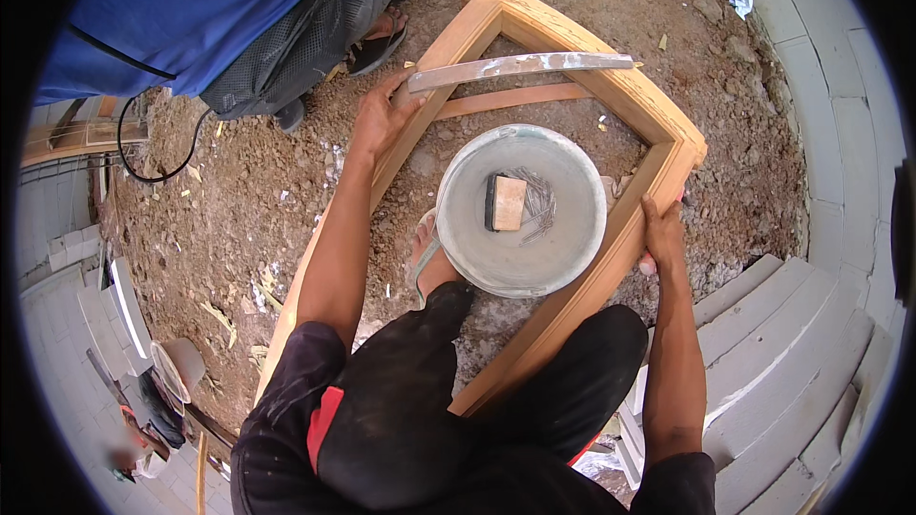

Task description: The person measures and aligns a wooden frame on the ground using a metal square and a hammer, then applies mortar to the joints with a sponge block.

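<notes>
The wooden door or window frame (572,36) is extending over the soil (725,200) before the person. The left hand (384,119) is gripping its left rail, beside the end of a white-smeared slat (520,67); the right hand (663,234) is clasping the right rail's outer edge. I judge that the two far corners are already joined. The slat is bridging left rail and head piece, but whether it is fastened, I cannot tell. Loose nails (541,208) are lying unused in the bucket (572,253). This bucket is standing inside the frame, close to the right rail, leaving more room leftward, where a foot (434,265) is taking some space. Grey blocks (763,343) are bordering the right side.
</notes>
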Available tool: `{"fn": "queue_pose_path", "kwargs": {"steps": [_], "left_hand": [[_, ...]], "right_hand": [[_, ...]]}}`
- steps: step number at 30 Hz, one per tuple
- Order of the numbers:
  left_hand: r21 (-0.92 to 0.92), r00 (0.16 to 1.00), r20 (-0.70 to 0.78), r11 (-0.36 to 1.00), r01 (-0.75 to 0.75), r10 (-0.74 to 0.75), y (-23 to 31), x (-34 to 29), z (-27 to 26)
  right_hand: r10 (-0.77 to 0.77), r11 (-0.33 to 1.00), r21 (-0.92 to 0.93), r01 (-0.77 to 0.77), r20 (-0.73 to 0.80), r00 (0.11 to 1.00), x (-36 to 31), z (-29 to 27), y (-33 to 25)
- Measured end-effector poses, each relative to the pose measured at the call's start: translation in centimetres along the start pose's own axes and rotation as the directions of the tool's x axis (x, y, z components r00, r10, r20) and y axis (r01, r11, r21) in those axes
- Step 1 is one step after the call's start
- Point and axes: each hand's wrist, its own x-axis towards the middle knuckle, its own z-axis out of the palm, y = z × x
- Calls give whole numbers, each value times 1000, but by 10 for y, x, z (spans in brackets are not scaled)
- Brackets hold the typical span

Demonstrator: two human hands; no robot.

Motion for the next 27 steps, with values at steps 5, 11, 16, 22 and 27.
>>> {"fn": "queue_pose_path", "kwargs": {"steps": [5,11,16,22,27], "left_hand": [[-255,989,39,955,151,-146,-21,1,13],[-364,989,38,920,145,-141,-29,3,20],[-421,991,22,898,131,-134,-28,1,18],[-407,990,31,903,139,-138,-30,2,17],[-394,985,45,903,172,-169,-14,2,14]], "right_hand": [[-6,999,35,6,4,1000,1,3,8],[-12,999,47,15,-56,998,-2,5,10],[-36,998,38,41,-109,993,7,13,19],[23,999,42,-22,-8,1000,-5,0,0],[-1,999,45,1,-5,1000,-4,3,10]]}}
